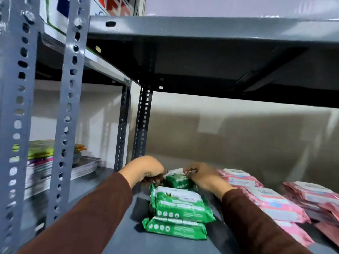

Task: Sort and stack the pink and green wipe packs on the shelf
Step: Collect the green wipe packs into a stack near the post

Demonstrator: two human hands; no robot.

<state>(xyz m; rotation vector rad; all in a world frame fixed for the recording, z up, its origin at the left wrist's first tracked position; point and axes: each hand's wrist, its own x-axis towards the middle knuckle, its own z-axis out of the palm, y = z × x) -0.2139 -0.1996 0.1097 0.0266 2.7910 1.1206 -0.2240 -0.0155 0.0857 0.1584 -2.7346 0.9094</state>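
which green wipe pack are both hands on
The rear green pack, farthest back on the shelf, held between the left hand and right hand. The two nearer green packs lie stacked and untouched.

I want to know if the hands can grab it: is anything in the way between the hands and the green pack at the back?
No. Both the left hand and right hand are already on the rear green pack, with nothing visible between.

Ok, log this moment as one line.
both hands on rear green wipe pack | green stack in front | pink packs on right
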